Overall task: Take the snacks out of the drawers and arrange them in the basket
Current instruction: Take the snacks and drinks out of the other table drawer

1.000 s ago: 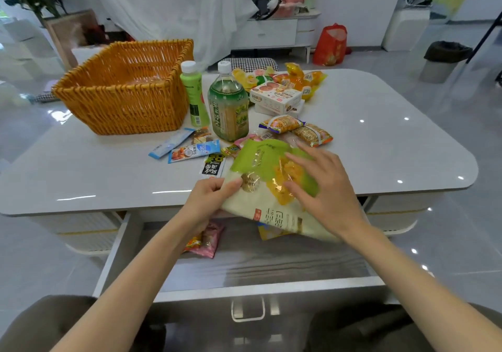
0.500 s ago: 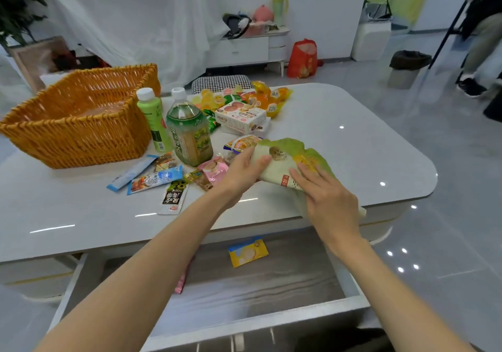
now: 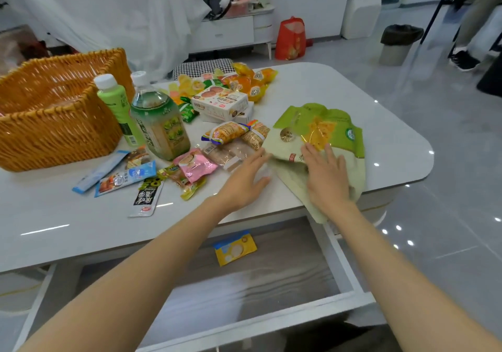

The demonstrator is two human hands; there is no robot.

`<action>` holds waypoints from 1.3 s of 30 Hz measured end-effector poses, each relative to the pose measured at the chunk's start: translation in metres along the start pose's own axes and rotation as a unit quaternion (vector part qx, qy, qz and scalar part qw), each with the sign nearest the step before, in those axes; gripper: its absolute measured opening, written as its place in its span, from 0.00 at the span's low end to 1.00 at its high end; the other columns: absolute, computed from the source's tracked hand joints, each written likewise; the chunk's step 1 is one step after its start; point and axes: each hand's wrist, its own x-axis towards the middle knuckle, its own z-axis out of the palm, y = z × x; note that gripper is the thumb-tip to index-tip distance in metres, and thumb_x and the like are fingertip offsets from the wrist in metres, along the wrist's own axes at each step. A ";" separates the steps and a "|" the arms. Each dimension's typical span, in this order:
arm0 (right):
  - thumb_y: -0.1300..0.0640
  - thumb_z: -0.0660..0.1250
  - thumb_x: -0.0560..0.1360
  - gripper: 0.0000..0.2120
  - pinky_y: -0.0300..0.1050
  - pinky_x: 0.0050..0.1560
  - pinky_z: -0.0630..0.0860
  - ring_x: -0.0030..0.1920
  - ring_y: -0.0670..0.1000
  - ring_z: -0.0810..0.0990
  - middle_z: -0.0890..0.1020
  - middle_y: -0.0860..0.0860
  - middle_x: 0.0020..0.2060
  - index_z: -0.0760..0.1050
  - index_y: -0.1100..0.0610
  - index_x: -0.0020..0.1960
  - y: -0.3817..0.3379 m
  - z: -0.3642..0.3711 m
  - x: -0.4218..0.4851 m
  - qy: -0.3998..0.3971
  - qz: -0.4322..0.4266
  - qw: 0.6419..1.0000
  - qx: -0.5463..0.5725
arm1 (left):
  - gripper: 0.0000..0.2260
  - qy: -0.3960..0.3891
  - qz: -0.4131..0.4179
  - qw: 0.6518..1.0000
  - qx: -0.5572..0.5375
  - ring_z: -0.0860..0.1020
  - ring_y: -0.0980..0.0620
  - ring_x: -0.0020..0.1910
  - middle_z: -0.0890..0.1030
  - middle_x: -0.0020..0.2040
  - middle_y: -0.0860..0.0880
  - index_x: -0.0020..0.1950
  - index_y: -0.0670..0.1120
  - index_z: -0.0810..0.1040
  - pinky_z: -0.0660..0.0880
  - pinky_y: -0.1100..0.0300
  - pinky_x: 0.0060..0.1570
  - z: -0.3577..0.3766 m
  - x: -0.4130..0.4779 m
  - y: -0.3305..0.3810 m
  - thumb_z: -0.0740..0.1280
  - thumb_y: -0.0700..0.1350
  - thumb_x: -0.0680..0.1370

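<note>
Under the right hand (image 3: 326, 184) lies the snack bag (image 3: 330, 124), left hand (image 3: 244, 183) beside.

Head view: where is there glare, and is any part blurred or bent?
In the head view, bright glare spots dot the glossy table and the floor; the left hand is smeared by motion blur; the wide lens bows the table's near edge.
</note>
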 end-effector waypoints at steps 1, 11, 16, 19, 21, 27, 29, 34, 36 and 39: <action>0.66 0.55 0.78 0.33 0.60 0.75 0.47 0.78 0.57 0.45 0.51 0.45 0.78 0.49 0.52 0.79 0.004 0.000 0.007 -0.007 -0.001 1.000 0.010 | 0.26 -0.020 0.001 1.000 0.017 0.52 0.51 0.77 0.54 0.78 0.48 0.77 0.47 0.58 0.46 0.69 0.68 0.003 -0.003 -0.006 0.63 0.43 0.81; 0.72 0.68 0.66 0.23 0.56 0.56 0.71 0.58 0.61 0.73 0.77 0.56 0.59 0.76 0.55 0.58 -0.004 0.001 0.005 0.228 -0.004 0.974 0.001 | 0.24 -0.017 -0.026 0.999 0.040 0.54 0.52 0.77 0.56 0.78 0.50 0.77 0.52 0.58 0.51 0.61 0.72 0.017 -0.010 -0.020 0.58 0.51 0.82; 0.48 0.54 0.81 0.21 0.70 0.65 0.59 0.73 0.64 0.54 0.51 0.52 0.77 0.62 0.47 0.73 -0.007 0.003 -0.018 -0.021 0.071 0.997 -0.037 | 0.24 -0.011 -0.029 0.999 0.036 0.55 0.53 0.76 0.57 0.78 0.51 0.77 0.53 0.59 0.53 0.61 0.71 0.018 -0.012 -0.021 0.59 0.52 0.82; 0.40 0.44 0.81 0.24 0.79 0.64 0.51 0.76 0.65 0.40 0.36 0.44 0.77 0.47 0.39 0.77 0.002 0.012 -0.014 -0.082 0.066 0.994 -0.025 | 0.24 -0.015 -0.029 0.999 0.040 0.54 0.53 0.76 0.57 0.78 0.52 0.77 0.52 0.59 0.53 0.61 0.71 0.019 -0.012 -0.022 0.58 0.52 0.82; 0.39 0.42 0.81 0.25 0.82 0.63 0.45 0.76 0.63 0.37 0.37 0.42 0.77 0.44 0.39 0.77 0.008 0.016 -0.002 -0.099 0.083 0.992 0.007 | 0.23 -0.021 -0.026 0.999 0.042 0.54 0.53 0.76 0.57 0.78 0.52 0.77 0.53 0.59 0.52 0.61 0.72 0.020 -0.011 -0.024 0.58 0.52 0.82; 0.41 0.41 0.81 0.26 0.81 0.63 0.38 0.76 0.61 0.36 0.42 0.42 0.78 0.44 0.43 0.78 0.009 0.020 0.028 -0.120 0.122 0.985 0.036 | 0.24 -0.029 -0.023 0.998 0.043 0.53 0.53 0.77 0.56 0.78 0.52 0.77 0.53 0.58 0.52 0.59 0.72 0.019 -0.010 -0.028 0.57 0.53 0.82; 0.44 0.43 0.82 0.25 0.79 0.65 0.39 0.77 0.60 0.39 0.45 0.44 0.78 0.46 0.45 0.78 0.007 0.017 0.029 -0.107 0.120 0.986 0.037 | 0.24 -0.033 -0.025 0.998 0.041 0.53 0.53 0.77 0.56 0.78 0.52 0.77 0.53 0.58 0.52 0.60 0.72 0.018 -0.009 -0.027 0.57 0.53 0.82; 0.51 0.49 0.83 0.23 0.61 0.74 0.50 0.77 0.56 0.51 0.56 0.52 0.77 0.55 0.53 0.77 -0.019 -0.001 0.019 -0.007 0.029 0.998 0.063 | 0.24 -0.037 -0.041 0.998 0.012 0.54 0.52 0.77 0.56 0.78 0.51 0.77 0.51 0.58 0.52 0.60 0.72 0.012 -0.015 -0.021 0.60 0.50 0.82; 0.52 0.51 0.83 0.22 0.53 0.73 0.56 0.76 0.54 0.56 0.61 0.52 0.76 0.59 0.54 0.76 -0.035 -0.013 0.007 0.028 -0.005 0.995 0.098 | 0.23 -0.027 -0.042 0.999 -0.013 0.57 0.52 0.76 0.60 0.77 0.49 0.76 0.49 0.61 0.53 0.62 0.71 0.007 -0.030 -0.018 0.61 0.47 0.81; 0.53 0.53 0.82 0.20 0.48 0.63 0.66 0.69 0.52 0.65 0.70 0.49 0.70 0.64 0.52 0.74 -0.061 -0.031 -0.021 0.044 -0.048 0.988 0.142 | 0.19 0.002 -0.055 0.997 -0.063 0.68 0.52 0.70 0.70 0.71 0.49 0.72 0.48 0.69 0.60 0.63 0.68 -0.005 -0.067 -0.019 0.63 0.43 0.80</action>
